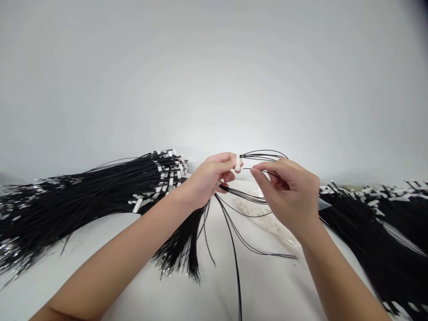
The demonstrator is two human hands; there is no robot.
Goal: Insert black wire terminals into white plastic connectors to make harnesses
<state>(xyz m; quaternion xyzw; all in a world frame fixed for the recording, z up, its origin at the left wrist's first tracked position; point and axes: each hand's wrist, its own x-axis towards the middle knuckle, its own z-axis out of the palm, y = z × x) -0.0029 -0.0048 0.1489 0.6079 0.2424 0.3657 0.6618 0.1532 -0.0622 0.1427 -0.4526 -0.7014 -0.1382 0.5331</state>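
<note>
Between thumb and fingertips, my left hand [214, 174] pinches a small white connector housing [238, 163] held upright. Several black wires [261, 154] run out of the housing's upper part toward the right. My right hand [289, 189] is closed on a single black wire [248, 168], whose tip points at the housing's lower part; whether it touches cannot be made out. More black wires [244, 194] pass by the left hand's lower fingers and trail toward the right hand. Others hang down below the left palm.
Left lies a large bundle of black wires [100, 191] with white connectors at one end. A smaller wire bunch [183, 240] hangs below the left forearm. Behind my right hand is a clear bag of white pieces [264, 218]. More connectorised wire bundles [361, 240] lie right.
</note>
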